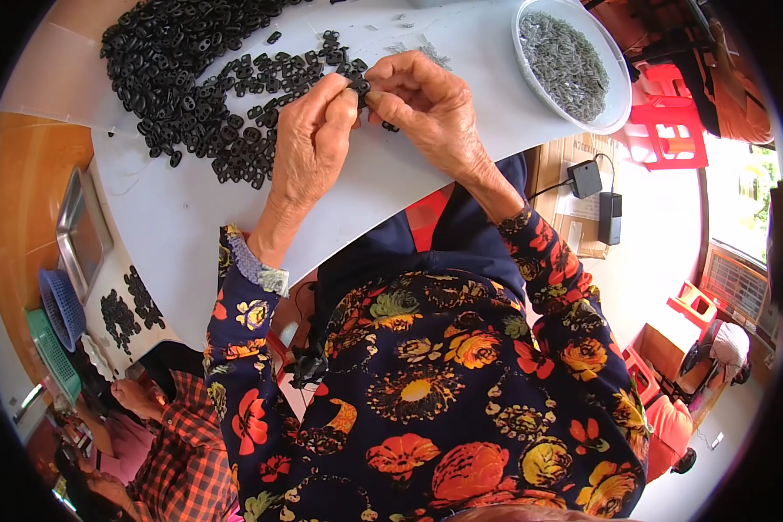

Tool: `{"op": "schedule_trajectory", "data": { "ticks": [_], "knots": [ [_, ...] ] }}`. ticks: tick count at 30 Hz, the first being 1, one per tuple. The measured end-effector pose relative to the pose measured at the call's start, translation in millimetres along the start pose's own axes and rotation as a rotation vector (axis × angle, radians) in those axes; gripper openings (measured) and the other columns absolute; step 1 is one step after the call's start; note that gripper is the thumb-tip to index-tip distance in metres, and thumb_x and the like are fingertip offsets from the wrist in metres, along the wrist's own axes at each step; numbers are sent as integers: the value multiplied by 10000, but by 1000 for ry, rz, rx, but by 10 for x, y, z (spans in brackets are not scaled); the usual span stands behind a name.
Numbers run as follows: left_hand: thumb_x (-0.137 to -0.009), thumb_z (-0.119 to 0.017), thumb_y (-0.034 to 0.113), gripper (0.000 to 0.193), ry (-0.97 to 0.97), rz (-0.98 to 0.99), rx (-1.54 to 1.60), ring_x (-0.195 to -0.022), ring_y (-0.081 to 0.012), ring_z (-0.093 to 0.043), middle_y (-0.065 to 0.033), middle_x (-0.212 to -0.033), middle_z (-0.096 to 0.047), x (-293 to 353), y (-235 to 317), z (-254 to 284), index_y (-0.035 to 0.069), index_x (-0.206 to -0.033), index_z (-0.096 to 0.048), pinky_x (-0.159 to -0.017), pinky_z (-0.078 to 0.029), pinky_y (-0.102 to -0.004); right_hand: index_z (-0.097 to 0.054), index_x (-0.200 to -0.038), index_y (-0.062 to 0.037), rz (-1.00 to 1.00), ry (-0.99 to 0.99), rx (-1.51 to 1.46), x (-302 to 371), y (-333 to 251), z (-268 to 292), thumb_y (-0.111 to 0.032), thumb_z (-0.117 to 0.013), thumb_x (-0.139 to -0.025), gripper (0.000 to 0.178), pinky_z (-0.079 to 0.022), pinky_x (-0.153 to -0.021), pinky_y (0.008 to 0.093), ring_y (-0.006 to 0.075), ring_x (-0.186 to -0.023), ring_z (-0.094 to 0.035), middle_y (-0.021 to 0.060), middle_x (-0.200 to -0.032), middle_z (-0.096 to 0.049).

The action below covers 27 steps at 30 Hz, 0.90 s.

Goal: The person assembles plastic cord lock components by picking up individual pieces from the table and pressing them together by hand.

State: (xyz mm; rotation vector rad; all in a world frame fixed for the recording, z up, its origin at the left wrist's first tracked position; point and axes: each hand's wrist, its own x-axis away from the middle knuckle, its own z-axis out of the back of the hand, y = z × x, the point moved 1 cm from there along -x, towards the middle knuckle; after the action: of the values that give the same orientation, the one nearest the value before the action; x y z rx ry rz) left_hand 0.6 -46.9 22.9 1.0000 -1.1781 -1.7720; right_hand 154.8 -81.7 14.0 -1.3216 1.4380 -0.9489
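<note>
My left hand [314, 130] pinches a small black two-hole plastic piece [359, 85] between thumb and fingertips, above the near part of the white table [174, 226]. Close against it, my right hand [431, 109] has its thumb and fingers curled together at the piece's right side. Whatever those right fingertips grip is too small to make out. A big pile of similar black pieces [183, 96] spreads to the left and behind my left hand. At the back right stands a round clear plastic tub [619, 96] full of tiny greyish parts [565, 70].
A few tiny clear bits [426, 54] lie behind my right hand. To the left are a metal tray [83, 230], a blue basket [59, 304] and a green basket [50, 352]. A person in a checked shirt [187, 435] sits at lower left. Red stools [670, 130] stand at right.
</note>
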Motion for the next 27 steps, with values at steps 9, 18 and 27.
{"op": "schedule_trajectory", "data": {
  "ticks": [9,18,27],
  "knots": [
    [-902,-478,148,176,-2,55,22,-585,-82,-420,-23,-617,-480,6,-6,-14,-7,-836,-529,-534,-379,-257,-557,-1054,37,37,18,42,2,16,3,60,-553,-872,184,-526,-764,264,119,-802,-639,57,-870,-637],
    [-909,-453,163,204,39,78,38,-589,-86,-378,-19,-612,-418,0,14,-14,-1,-788,-476,-527,-358,-273,-582,-1134,38,35,-8,178,9,43,-12,-7,-659,-829,319,-513,-721,243,75,-764,-601,36,-804,-633],
    [-907,-465,165,217,-44,107,63,-601,-79,-316,-2,-627,-334,12,-14,36,5,-763,-437,-518,-317,-263,-637,-1038,1,199,20,485,24,32,-35,-52,-779,-708,364,-516,-674,251,97,-688,-603,32,-744,-621]
  ]
}}
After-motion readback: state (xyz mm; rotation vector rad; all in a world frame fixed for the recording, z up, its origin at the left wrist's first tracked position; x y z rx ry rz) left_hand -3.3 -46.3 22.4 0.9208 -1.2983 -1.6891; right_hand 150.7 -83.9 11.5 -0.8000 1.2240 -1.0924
